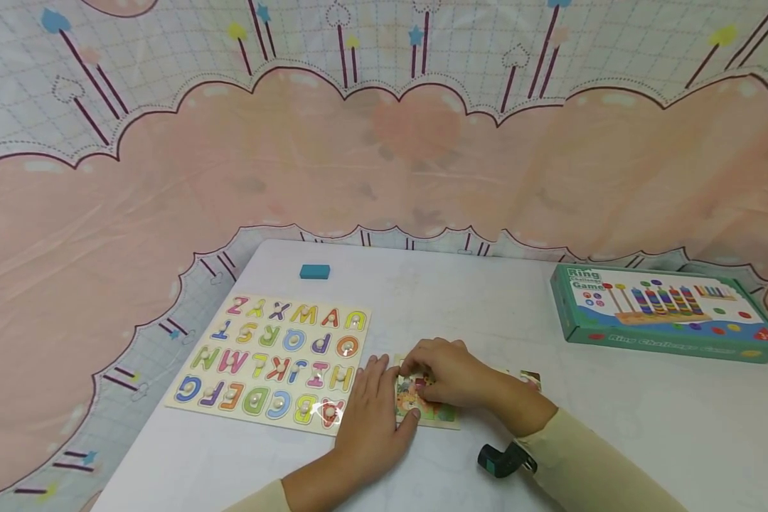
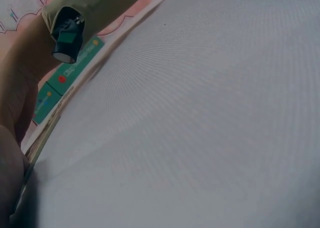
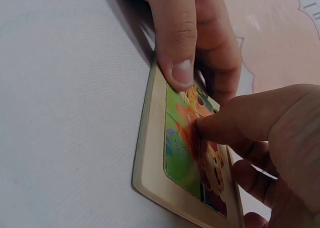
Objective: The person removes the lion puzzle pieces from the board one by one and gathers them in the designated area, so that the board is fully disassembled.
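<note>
A small wooden jigsaw puzzle (image 1: 444, 414) with a cartoon animal picture and a pale frame lies before me. My left hand (image 1: 376, 419) is spread along its left side, fingers straight, and the thumb (image 3: 182, 70) rests on the frame's corner in the right wrist view. Over the picture, my right hand (image 1: 451, 373) has curled fingers, its thumb tip (image 3: 205, 128) on a dark reddish puzzle piece (image 3: 192, 135). The index fingertip is hidden there. Mostly white tablecloth fills the left wrist view, with the puzzle's edge (image 2: 37, 145) at lower left.
Left of the puzzle lies an alphabet peg board (image 1: 269, 363) with its letters seated. A teal block (image 1: 315, 272) sits behind that board. At the back right stands a green Ring Challenge Game box (image 1: 659, 313). A black wrist camera (image 1: 505, 460) sticks out from the right sleeve.
</note>
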Action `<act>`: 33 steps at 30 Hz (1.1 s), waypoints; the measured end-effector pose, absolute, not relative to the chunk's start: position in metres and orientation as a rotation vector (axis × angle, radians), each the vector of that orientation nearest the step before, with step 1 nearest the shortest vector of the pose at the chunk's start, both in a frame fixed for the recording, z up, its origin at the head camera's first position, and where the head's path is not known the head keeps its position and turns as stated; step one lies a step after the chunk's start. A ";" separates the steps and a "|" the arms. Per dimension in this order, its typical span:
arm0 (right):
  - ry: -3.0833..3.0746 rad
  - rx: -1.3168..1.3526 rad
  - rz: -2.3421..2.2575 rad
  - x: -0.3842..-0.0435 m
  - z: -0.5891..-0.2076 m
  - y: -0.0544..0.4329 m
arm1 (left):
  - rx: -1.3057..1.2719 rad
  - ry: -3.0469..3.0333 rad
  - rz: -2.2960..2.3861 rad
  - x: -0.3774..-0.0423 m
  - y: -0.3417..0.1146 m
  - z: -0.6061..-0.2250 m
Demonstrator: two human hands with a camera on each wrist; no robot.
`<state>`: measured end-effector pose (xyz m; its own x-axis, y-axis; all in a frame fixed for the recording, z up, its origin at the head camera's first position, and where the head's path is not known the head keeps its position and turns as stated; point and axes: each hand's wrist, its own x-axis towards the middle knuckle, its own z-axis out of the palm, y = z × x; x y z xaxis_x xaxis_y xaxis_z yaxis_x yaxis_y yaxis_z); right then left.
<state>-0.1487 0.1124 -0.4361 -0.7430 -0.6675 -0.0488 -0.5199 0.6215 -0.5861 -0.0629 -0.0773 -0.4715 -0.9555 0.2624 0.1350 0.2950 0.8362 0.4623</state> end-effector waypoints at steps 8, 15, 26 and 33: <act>2.577 -0.969 -0.852 -0.150 -0.438 0.112 | -0.441 -2.951 -0.783 -0.063 -0.077 -0.471; 2.574 -0.985 -0.867 -0.150 -0.439 0.112 | -0.421 -2.980 -0.794 -0.063 -0.077 -0.473; 2.582 -1.036 -0.876 -0.148 -0.439 0.114 | -0.467 -2.939 -0.781 -0.062 -0.078 -0.473; 2.550 -1.053 -1.030 -0.147 -0.442 0.118 | -0.476 -2.940 -0.787 -0.063 -0.079 -0.474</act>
<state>-0.1475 0.1180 -0.4421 -0.7277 -0.6814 0.0784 -0.5446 0.5044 -0.6700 -0.0631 -0.0785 -0.4736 -0.9504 0.2790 0.1372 0.3103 0.8218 0.4779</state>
